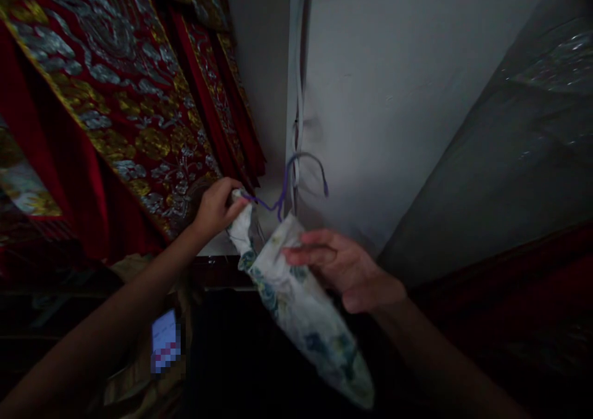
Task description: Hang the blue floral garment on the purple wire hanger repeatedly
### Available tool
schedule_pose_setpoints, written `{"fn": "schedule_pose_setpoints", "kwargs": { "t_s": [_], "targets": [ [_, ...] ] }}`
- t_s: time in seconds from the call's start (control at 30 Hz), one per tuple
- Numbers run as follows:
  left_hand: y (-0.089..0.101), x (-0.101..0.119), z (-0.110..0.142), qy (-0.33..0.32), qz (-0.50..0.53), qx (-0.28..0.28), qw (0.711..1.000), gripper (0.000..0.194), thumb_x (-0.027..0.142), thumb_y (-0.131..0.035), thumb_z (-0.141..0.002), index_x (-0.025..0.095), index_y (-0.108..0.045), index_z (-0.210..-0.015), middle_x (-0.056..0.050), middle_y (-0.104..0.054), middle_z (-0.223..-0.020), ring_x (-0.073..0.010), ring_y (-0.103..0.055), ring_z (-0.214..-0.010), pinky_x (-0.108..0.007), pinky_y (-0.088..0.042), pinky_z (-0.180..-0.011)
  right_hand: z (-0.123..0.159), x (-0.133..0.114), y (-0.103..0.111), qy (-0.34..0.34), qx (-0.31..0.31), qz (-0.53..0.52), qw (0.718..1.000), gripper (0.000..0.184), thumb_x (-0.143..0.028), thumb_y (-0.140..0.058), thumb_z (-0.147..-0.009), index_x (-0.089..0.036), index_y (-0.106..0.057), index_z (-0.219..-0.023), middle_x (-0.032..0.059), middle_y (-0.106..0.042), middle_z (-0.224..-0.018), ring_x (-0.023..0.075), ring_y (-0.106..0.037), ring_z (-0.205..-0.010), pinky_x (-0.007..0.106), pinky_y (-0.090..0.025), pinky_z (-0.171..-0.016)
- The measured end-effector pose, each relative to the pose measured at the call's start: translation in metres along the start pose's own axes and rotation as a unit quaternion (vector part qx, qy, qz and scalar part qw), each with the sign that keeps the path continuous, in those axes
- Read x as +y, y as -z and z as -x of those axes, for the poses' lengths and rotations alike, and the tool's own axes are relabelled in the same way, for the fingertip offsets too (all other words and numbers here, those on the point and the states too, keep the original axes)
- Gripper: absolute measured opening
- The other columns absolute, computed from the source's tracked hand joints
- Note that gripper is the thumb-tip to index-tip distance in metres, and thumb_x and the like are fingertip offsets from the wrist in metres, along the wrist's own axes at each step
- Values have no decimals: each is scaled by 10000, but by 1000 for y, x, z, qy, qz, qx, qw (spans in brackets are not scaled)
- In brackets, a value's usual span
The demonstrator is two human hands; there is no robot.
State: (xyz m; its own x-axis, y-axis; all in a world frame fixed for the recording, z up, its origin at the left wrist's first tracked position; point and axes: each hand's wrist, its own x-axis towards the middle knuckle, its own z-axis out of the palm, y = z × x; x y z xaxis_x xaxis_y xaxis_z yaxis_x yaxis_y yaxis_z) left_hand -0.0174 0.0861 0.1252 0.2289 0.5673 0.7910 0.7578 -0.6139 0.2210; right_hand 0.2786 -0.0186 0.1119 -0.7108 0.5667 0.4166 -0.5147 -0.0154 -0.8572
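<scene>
A purple clothes hanger (283, 190) stands in front of the pale wall, its hook curving up and to the right. White cloth with a blue-green floral print (310, 317), apparently a garment, hangs from it and trails down to the right. My left hand (217, 209) is closed at the hanger's left end, with thumb and fingers pinching the white cloth there. On the other side, my right hand (347, 267) has its fingers stretched out and apart, the fingertips against the upper part of the cloth. The hanger's right arm is hidden under the fabric.
Red cloth embroidered in gold and silver (125, 91) hangs at the left. White cables (299, 91) run down the wall corner. A lit phone (165, 338) lies at lower left. Clear plastic sheeting (519, 135) covers something at the right. The room is dim.
</scene>
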Motion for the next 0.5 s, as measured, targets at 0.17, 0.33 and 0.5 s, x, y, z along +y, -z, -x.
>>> {"fn": "schedule_pose_setpoints", "kwargs": {
  "t_s": [0.17, 0.33, 0.5],
  "targets": [
    [-22, 36, 10, -58, 84, -101, 990, 409, 522, -390, -1005, 211, -576, -815, -71, -622, -796, -228, -576, -814, -382, -469, -827, -6, 28, -20, 13, -86, -28, 996, 644, -291, -855, -721, -253, -644, -1328, 114, -665, -1379, 270, -603, -1322, 463, -380, -1173],
    [-35, 76, -1, 113, 307, -88, 941, 610, 660, -263, -1014, 201, -606, -803, -56, -630, -771, -204, -599, -761, -353, -485, -737, -9, 19, -9, 122, 47, 202, 971, 351, -284, -708, -885, -283, -680, -1234, 76, -732, -1212, 248, -664, -1203, 469, -477, -1094],
    [-36, 103, -16, 258, 545, -144, 785, 660, 685, -234, -1008, 190, -596, -767, -44, -615, -707, -178, -607, -664, -334, -501, -668, -8, 30, 27, 156, 171, 638, 734, 964, -223, -753, -796, -286, -239, -1609, 140, -293, -1651, 338, -241, -1549, 605, -212, -1254]
  ]
}}
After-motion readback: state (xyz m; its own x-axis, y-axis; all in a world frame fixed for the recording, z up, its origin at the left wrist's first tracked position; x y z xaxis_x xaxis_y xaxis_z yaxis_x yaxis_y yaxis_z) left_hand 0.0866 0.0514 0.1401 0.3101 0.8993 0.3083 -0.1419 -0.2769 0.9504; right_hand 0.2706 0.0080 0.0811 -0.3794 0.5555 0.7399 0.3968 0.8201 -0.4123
